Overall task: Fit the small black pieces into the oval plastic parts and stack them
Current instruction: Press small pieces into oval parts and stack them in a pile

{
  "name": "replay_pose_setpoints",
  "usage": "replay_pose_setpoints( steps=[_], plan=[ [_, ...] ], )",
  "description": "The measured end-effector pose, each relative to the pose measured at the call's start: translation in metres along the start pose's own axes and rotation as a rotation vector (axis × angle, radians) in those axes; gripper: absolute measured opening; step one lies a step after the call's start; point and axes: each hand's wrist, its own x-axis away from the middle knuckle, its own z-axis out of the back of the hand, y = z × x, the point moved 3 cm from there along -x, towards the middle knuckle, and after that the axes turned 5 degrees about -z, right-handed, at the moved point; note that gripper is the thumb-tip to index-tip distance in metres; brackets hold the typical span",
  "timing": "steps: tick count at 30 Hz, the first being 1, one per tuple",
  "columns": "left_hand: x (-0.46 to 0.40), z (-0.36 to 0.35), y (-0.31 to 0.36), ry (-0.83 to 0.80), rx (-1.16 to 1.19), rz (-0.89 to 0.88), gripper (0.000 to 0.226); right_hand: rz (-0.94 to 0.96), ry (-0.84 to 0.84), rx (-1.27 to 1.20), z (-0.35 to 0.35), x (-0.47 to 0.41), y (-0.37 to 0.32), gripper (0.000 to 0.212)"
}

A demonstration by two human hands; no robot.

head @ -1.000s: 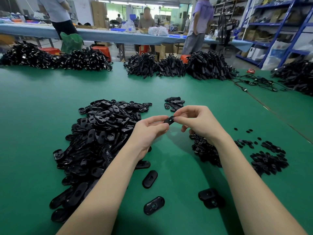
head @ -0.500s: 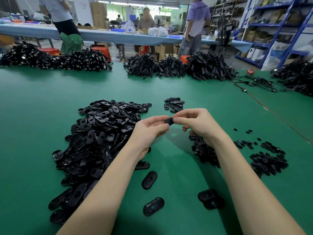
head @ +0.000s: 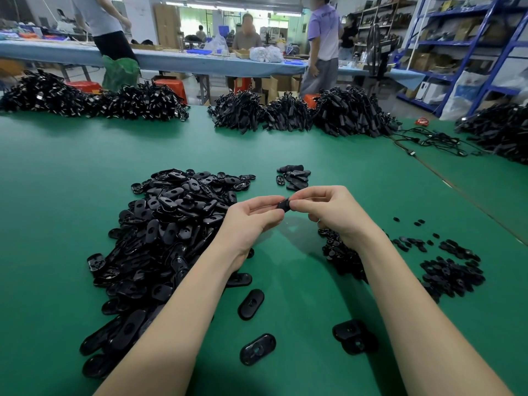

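My left hand (head: 251, 221) and my right hand (head: 334, 212) meet above the green table, both pinching one black oval plastic part (head: 283, 205) between fingertips; most of it is hidden by my fingers. A big heap of black oval parts (head: 163, 235) lies left of my left arm. Small black pieces (head: 448, 270) are scattered in a low pile to the right, with more under my right wrist (head: 340, 255). A small stack of finished ovals (head: 294, 177) sits just beyond my hands.
Loose ovals (head: 251, 304) lie near the front edge, and two more (head: 354, 337) by my right forearm. Bundles of black cables (head: 303, 115) line the far side of the green table (head: 71, 172). People stand at a blue table behind.
My hands stayed together at the same spot, drifting slightly down. The right fingers closed further over the oval part, covering more of it.
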Motion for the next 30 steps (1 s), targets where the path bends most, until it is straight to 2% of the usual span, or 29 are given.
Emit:
replay_pose_setpoints(
  steps=[17,22,26,30],
  plan=[
    [0.003,0.002,0.003,0.03,0.01,-0.025,0.022,0.029,0.087,0.0,-0.01,-0.004,0.001,0.003],
    [0.003,0.001,0.003,0.037,0.014,-0.016,0.02,-0.025,0.097,0.002,-0.009,-0.002,0.002,0.009],
    [0.004,0.002,0.002,0.027,0.02,0.025,0.018,-0.094,0.009,-0.082,-0.006,-0.002,0.006,0.025],
    [0.005,0.002,0.003,-0.024,0.048,0.078,0.018,-0.16,-0.093,-0.11,-0.004,-0.002,0.012,0.022]
  ],
)
